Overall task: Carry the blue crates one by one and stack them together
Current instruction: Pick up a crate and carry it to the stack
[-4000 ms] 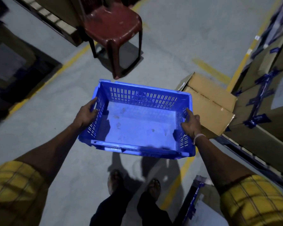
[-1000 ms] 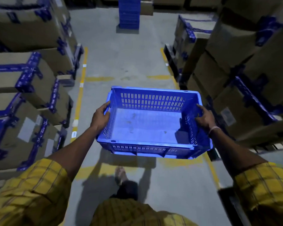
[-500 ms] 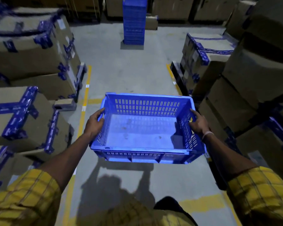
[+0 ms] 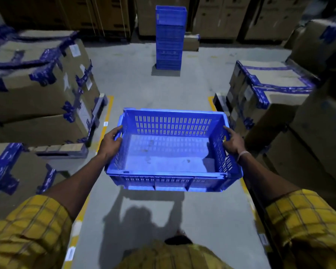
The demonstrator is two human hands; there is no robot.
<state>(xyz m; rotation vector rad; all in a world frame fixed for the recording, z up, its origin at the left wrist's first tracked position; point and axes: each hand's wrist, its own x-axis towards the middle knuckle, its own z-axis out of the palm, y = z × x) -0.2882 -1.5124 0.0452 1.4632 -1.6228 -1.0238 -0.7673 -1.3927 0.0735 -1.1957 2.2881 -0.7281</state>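
crate (image 4: 171, 152) empty, held level above the floor, long axis 9-to-3 | left hand (image 4: 111, 143) grips its 9 side, right hand (image 4: 233, 141) its 3 side | stack (image 4: 170, 37) at 12, well apart, down the aisle (image 4: 136, 90)

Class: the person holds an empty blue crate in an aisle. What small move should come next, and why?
Probably keep walking straight ahead. The crate is held clear of the floor, the left hand and right hand each gripping a side wall. The stack of blue crates stands at the aisle's far end, well beyond arm's reach, with bare floor between.
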